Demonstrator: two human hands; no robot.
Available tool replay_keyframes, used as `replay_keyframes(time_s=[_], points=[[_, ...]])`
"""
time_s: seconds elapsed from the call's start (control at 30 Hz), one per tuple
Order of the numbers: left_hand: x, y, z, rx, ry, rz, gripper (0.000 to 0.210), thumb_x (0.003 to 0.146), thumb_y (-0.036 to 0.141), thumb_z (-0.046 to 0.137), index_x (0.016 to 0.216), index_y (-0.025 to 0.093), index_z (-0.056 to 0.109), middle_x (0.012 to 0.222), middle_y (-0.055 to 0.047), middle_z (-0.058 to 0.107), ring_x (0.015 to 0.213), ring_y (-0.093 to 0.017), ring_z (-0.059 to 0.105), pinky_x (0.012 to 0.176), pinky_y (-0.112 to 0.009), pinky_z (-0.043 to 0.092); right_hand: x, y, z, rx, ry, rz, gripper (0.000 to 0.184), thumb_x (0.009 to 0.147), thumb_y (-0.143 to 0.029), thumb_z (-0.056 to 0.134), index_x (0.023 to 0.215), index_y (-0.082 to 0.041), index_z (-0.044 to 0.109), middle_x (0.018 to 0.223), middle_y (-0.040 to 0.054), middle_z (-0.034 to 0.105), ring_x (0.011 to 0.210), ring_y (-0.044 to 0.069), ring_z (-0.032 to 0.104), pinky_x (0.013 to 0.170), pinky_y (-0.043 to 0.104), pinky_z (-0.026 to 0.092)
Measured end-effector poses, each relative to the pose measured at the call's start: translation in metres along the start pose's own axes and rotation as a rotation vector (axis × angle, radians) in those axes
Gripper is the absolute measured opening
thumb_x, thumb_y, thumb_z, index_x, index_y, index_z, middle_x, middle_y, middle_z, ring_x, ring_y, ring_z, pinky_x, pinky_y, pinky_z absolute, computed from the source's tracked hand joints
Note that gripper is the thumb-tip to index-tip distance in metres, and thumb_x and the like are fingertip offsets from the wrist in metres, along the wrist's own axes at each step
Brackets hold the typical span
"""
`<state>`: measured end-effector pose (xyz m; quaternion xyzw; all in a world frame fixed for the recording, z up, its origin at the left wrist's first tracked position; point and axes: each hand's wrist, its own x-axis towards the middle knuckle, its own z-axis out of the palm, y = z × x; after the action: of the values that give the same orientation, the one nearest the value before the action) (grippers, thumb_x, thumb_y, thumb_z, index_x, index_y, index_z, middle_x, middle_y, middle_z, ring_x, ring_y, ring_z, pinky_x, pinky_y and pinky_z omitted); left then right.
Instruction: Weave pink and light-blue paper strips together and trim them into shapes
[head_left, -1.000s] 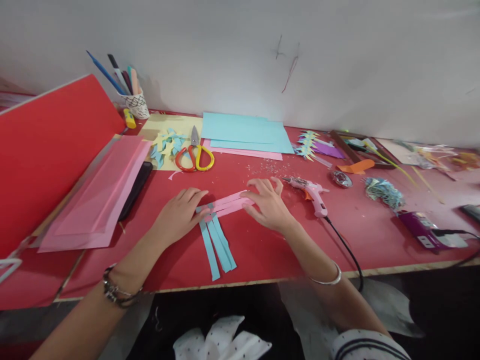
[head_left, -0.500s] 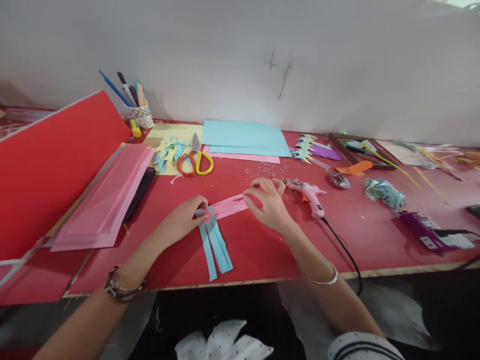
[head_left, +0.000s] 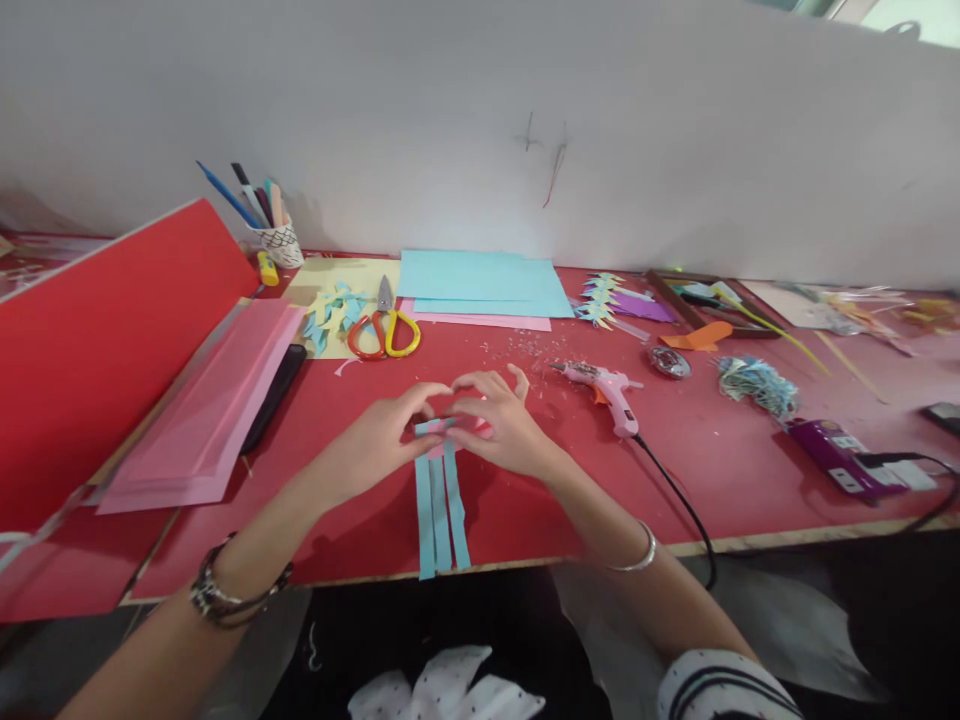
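Light-blue paper strips (head_left: 440, 515) hang down toward the table's front edge, side by side, their upper ends under my fingers. My left hand (head_left: 386, 440) pinches the top of these strips from the left. Close against it, my right hand (head_left: 499, 425) is closed on pink paper strips (head_left: 484, 428), of which only a little shows between the fingers. Pink and blue meet just below my fingertips; how they are joined is hidden by my hands.
To the right lies a pink glue gun (head_left: 604, 388) with a black cord. Behind my hands are scissors (head_left: 384, 330), blue paper sheets (head_left: 480, 285) and paper scraps (head_left: 334, 315). Pink sheets (head_left: 202, 400) and a red board (head_left: 112, 350) stand at the left.
My right hand has moved left, up to my left hand, drawing the pink strips in with it. The blue strips now hang straighter and closer to the table's edge.
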<state>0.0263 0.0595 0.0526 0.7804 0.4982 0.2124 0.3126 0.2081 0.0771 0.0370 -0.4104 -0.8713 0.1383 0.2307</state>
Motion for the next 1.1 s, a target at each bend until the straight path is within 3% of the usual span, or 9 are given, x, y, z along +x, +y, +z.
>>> replay_keyframes(time_s=[0.1,0.23,0.4,0.8,0.9,1.0,1.1], points=[[0.003,0.005,0.001,0.002,0.010,0.043,0.039,0.078,0.037,0.051,0.114,0.025,0.044,0.094,-0.001,0.063,0.087,-0.018,0.060,0.075,-0.028,0.046,0.002,-0.002,-0.006,0.094,0.000,0.009,0.017,0.081,-0.031,0.050,0.074,-0.022,0.062,0.093,0.0010,0.060,0.093,0.015,0.052,0.098,0.044,0.005],[0.003,0.002,0.006,-0.078,0.056,0.007,0.050,0.074,0.040,0.054,0.119,0.023,0.040,0.106,-0.005,0.061,0.098,-0.021,0.057,0.081,-0.032,0.046,0.002,0.000,-0.014,0.168,0.055,0.051,0.016,0.082,-0.027,0.048,0.072,-0.021,0.060,0.082,-0.0013,0.061,0.084,0.013,0.054,0.098,0.045,0.004],[-0.002,-0.003,0.015,-0.202,0.023,-0.052,0.049,0.075,0.034,0.051,0.120,0.020,0.037,0.095,-0.004,0.064,0.092,-0.021,0.059,0.082,-0.036,0.046,-0.001,0.005,-0.015,0.178,0.096,0.085,0.016,0.082,-0.028,0.049,0.071,-0.021,0.058,0.081,-0.0018,0.062,0.081,0.013,0.054,0.098,0.045,0.002],[0.001,-0.001,0.014,-0.086,0.031,-0.017,0.041,0.074,0.029,0.050,0.114,0.019,0.043,0.096,-0.005,0.063,0.091,-0.021,0.059,0.081,-0.035,0.046,0.001,0.006,-0.015,0.232,0.094,0.142,0.016,0.080,-0.026,0.050,0.069,-0.020,0.059,0.077,-0.0017,0.063,0.075,0.013,0.055,0.095,0.044,0.011],[0.001,-0.006,0.007,-0.064,0.088,0.005,0.050,0.074,0.035,0.052,0.119,0.019,0.039,0.105,-0.006,0.059,0.099,-0.021,0.055,0.087,-0.036,0.044,0.007,0.006,-0.020,0.206,0.090,0.132,0.016,0.081,-0.028,0.051,0.071,-0.020,0.061,0.076,-0.0020,0.064,0.073,0.012,0.056,0.094,0.043,0.014],[0.000,-0.015,-0.004,-0.016,0.224,0.003,0.054,0.075,0.042,0.051,0.121,0.019,0.036,0.114,-0.007,0.052,0.108,-0.022,0.049,0.092,-0.038,0.040,0.018,0.004,-0.035,0.086,0.107,0.102,0.020,0.083,-0.029,0.049,0.072,-0.021,0.063,0.075,-0.0023,0.064,0.073,0.013,0.056,0.093,0.044,0.014],[-0.003,-0.020,-0.013,0.021,0.342,0.020,0.052,0.077,0.043,0.047,0.121,0.018,0.036,0.119,-0.008,0.047,0.111,-0.024,0.045,0.093,-0.039,0.038,0.028,-0.004,-0.054,-0.151,0.220,0.079,0.025,0.086,-0.031,0.043,0.074,-0.024,0.064,0.077,-0.0021,0.063,0.079,0.014,0.054,0.094,0.044,0.013]])
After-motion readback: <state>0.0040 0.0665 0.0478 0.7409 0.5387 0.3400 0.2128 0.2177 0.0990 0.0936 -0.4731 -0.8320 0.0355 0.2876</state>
